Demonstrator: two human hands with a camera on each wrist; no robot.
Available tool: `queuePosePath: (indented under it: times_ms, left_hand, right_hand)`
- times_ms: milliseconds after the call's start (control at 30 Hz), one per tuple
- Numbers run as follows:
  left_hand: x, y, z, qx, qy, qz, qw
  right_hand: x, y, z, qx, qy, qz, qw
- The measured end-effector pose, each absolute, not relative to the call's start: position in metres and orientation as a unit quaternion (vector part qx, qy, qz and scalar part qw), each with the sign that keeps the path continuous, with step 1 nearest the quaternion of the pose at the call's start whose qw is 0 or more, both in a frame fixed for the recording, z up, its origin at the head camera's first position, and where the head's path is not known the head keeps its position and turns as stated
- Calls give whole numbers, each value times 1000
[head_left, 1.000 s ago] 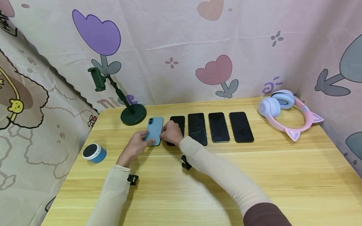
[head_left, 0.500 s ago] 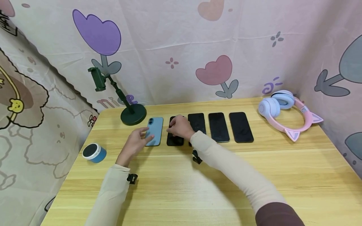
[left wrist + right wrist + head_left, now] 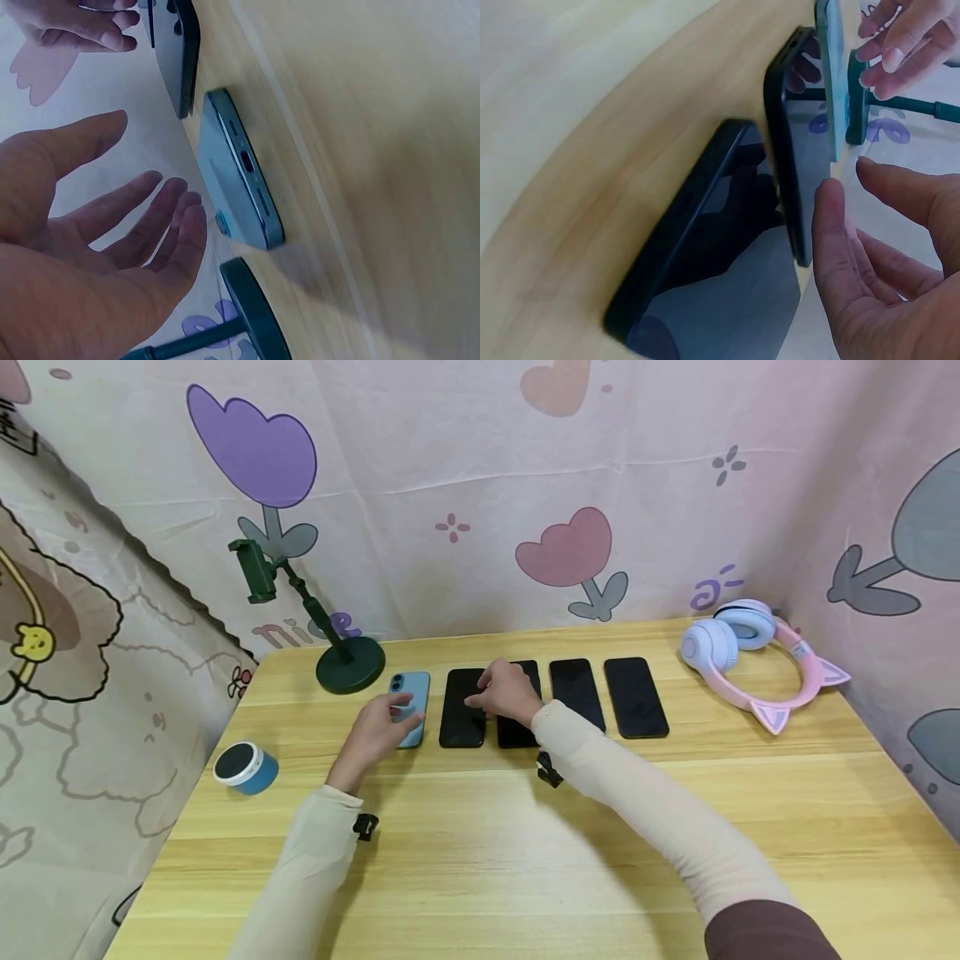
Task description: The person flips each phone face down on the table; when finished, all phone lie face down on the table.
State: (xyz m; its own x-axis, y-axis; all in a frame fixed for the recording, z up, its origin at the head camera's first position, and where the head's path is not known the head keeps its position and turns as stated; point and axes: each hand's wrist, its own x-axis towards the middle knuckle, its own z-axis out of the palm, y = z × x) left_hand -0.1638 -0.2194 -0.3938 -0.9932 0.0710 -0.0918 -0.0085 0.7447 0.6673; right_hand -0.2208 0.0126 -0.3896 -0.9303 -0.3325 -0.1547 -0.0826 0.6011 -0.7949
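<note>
A light blue phone point(image 3: 418, 687) lies back up at the left end of a row of phones, camera toward the far side. My left hand point(image 3: 372, 731) hovers over it with spread, loosely bent fingers and nothing between them; the left wrist view shows its fingers point(image 3: 169, 217) apart from the phone. Right of the blue phone lies a black phone point(image 3: 459, 720), screen up. My right hand point(image 3: 510, 692) hangs over the gap between it and a second black phone point(image 3: 517, 737), partly covering that one. In the right wrist view thumb and fingers stand apart, holding nothing.
Two more black phones, a third point(image 3: 576, 685) and a fourth point(image 3: 636, 697), continue the row rightward. Pink and lilac cat-ear headphones point(image 3: 742, 697) rest at the right. A dark green phone stand point(image 3: 351, 667) is at back left, with a blue and white round canister point(image 3: 257, 770) nearer me.
My right hand has moved right, from the blue phone's edge to over the black phones. The left hand has come off the blue phone and shifted slightly right. The phones stay in place.
</note>
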Motion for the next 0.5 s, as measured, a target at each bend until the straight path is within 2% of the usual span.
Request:
queuePosePath:
  times_ms: [500]
  left_hand:
    - [-177,-191,-402,20,948,313,53]
  right_hand:
    - [-222,24,-397,-136,883,-423,152]
